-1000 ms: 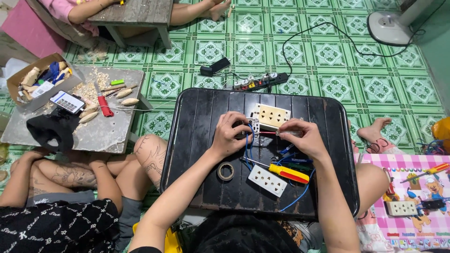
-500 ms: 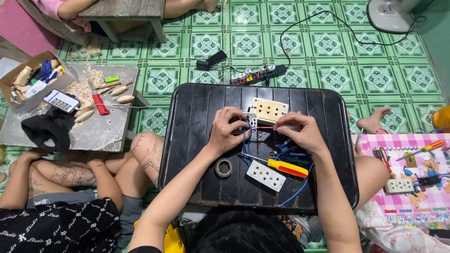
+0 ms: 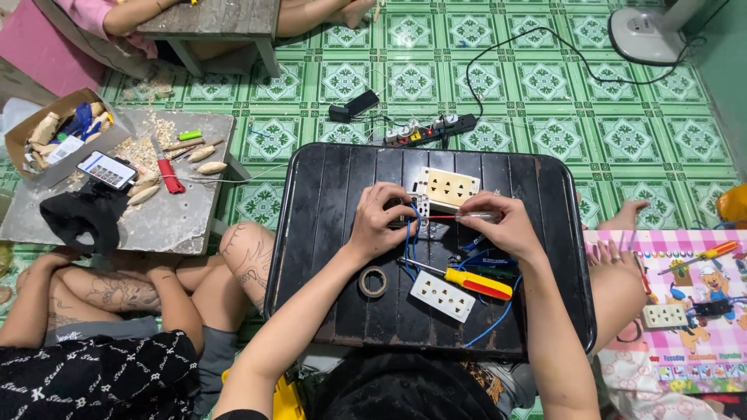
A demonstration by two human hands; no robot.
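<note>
I sit at a black slatted tray table [image 3: 327, 233]. My left hand [image 3: 381, 218] grips a small white socket module [image 3: 420, 206] with blue wires trailing from it. My right hand [image 3: 502, 224] holds a thin red-shafted screwdriver [image 3: 459, 217] whose tip points left into that module. Just behind the module lies a cream socket plate [image 3: 451, 187]. Below my hands rest a yellow-and-red screwdriver [image 3: 475, 281], a white outlet plate [image 3: 442, 295] and a roll of tape [image 3: 373, 281].
A black power strip [image 3: 432, 131] and an adapter [image 3: 352, 106] lie on the green tiled floor. To the left stands a grey low table [image 3: 187, 210] with wood shavings, a red knife and a phone; a person sits beside it. A pink mat [image 3: 685, 311] with tools lies to the right.
My hands stay together at the module with only small shifts; the view has drifted slightly, and the red-shafted screwdriver now lies level against the module.
</note>
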